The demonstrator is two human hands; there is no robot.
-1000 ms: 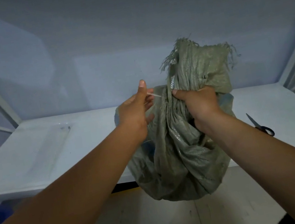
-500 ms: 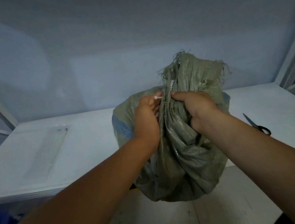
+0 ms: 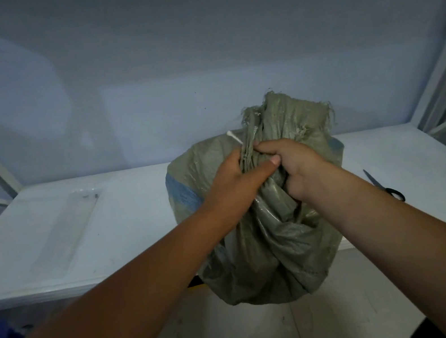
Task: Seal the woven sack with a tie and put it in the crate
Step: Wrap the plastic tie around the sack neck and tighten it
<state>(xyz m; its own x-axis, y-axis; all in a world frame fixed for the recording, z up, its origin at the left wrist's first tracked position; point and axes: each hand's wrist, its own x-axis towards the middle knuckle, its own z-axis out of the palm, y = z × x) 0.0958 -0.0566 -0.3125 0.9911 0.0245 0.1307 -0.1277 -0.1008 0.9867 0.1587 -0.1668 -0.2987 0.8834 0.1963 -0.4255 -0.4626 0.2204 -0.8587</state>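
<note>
- At left centre, we see a clear flat tray (image 3: 62, 227) on the white table (image 3: 140, 213).
- Our left hand (image 3: 232, 179) clutches the gathered neck of the sack (image 3: 273, 243) at frame centre; a white tie (image 3: 234, 138) pokes out above it.
- Our right hand (image 3: 295, 165) grips the same neck, touching the left.
- Scissors (image 3: 384, 185) lie at right.

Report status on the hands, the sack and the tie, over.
Both hands at the neck: left hand and right hand in a closed grip on the bunched woven sack. White tie pokes out, not visibly cinched. Scissors lie clear; crate unseen.
</note>
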